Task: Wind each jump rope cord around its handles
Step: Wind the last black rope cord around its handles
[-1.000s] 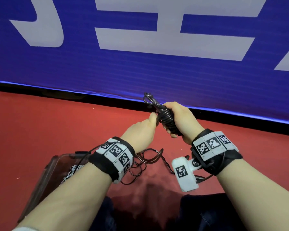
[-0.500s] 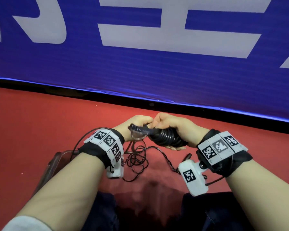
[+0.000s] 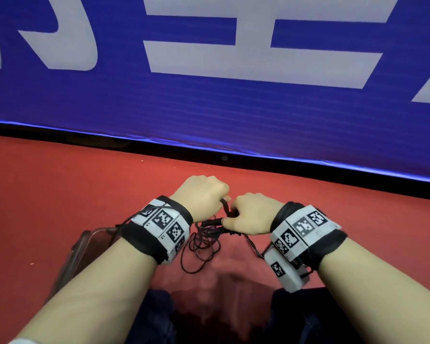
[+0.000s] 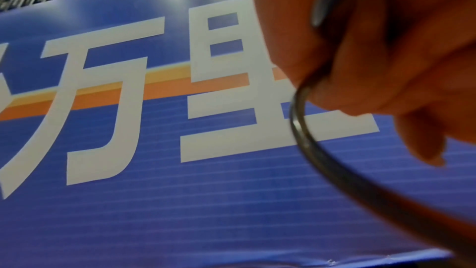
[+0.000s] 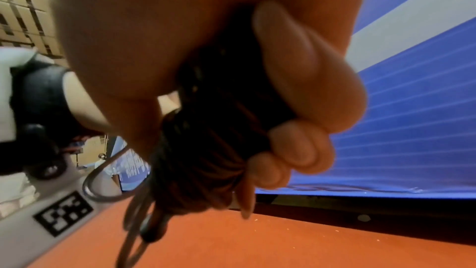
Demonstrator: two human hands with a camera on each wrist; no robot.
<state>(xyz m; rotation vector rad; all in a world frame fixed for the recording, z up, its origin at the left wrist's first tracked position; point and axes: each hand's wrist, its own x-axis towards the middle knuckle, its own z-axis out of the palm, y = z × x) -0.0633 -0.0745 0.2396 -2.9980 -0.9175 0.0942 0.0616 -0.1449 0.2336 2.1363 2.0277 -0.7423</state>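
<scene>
Black cord (image 4: 300,129) pinched in left hand (image 3: 201,197) fingers, loop curving below. Right hand (image 3: 252,212), touching left, fingers curled tight round handles (image 5: 219,129) wound with cord; loose cord (image 3: 199,247) hangs beneath, over red floor (image 3: 60,194).

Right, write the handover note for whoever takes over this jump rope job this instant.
Right hand: fingers curled round the wound bundle, black cord coiled over the handles.
Left hand: pinching the free cord close beside the bundle, over the red floor.
Done: most of the cord looks wound on.
Left: a few slack loops hang below the hands; wind them on and secure the end. Whether the tail is tucked cannot be seen.
A clear container sits by the left forearm; its contents cannot be made out now.
</scene>
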